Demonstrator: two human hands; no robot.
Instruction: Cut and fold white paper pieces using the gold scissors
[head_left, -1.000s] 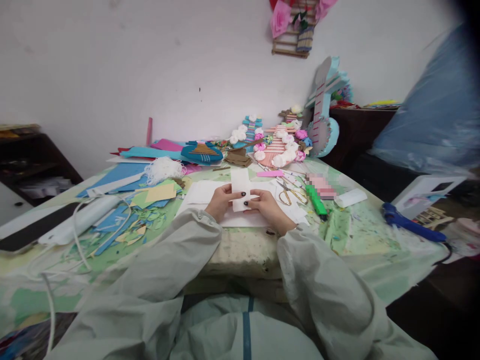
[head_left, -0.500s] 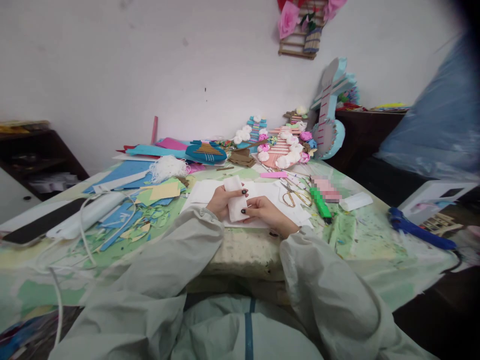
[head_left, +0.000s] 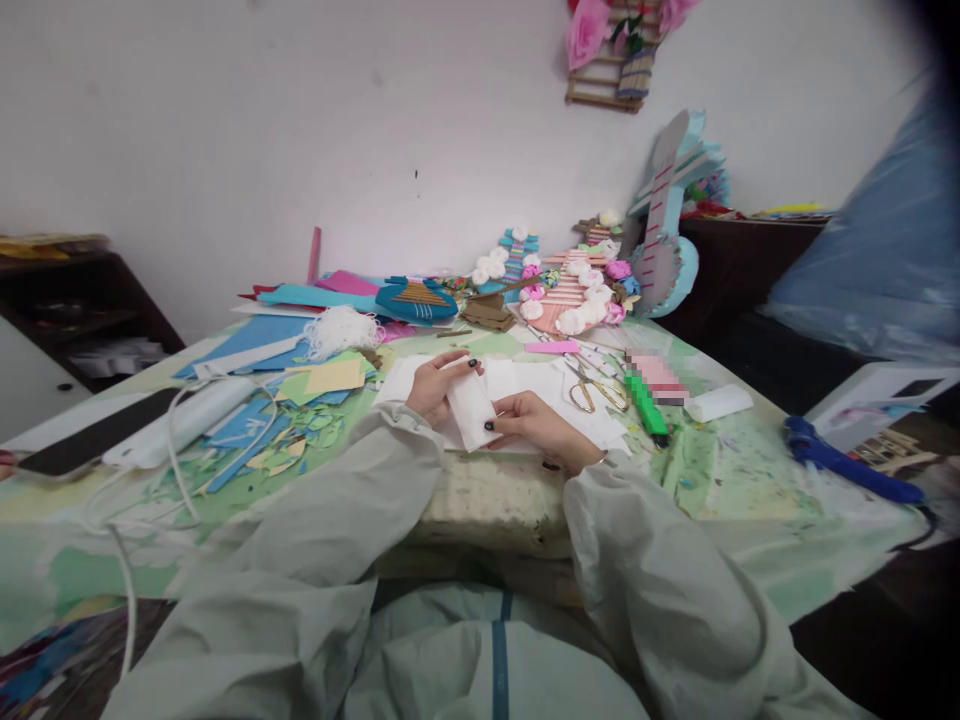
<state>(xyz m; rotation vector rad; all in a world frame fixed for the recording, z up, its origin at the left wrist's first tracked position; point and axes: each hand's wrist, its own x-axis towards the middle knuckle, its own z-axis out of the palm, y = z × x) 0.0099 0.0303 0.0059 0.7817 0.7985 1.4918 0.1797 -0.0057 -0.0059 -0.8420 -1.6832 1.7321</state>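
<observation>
A folded strip of thin white paper (head_left: 471, 412), tissue-like, is between my two hands above white sheets. My left hand (head_left: 436, 388) grips its upper left part, thumb lying near the top edge and the other fingers partly hidden behind. With thumb and fingertips, my right hand (head_left: 536, 425) pinches the strip's lower right edge. The strip slants, its top leaning left. Beneath it, white paper sheets (head_left: 517, 378) lie spread on the table. Gold-handled scissors (head_left: 592, 390) rest on these sheets, to the right of my right hand.
On the right are a green utility knife (head_left: 646, 408), a white roll (head_left: 718, 402) and a blue glue gun (head_left: 847, 465). Coloured paper scraps (head_left: 311, 430), a white cable (head_left: 176, 460) and a black phone (head_left: 97, 435) lie left. Flower-decorated crafts (head_left: 570, 290) and white string (head_left: 343, 333) stand behind.
The paper strip has tilted, its lower end swinging slightly right. My left thumb has shifted up towards its top edge. The whole view has shifted slightly, and a small pinkish shape appears at the left edge.
</observation>
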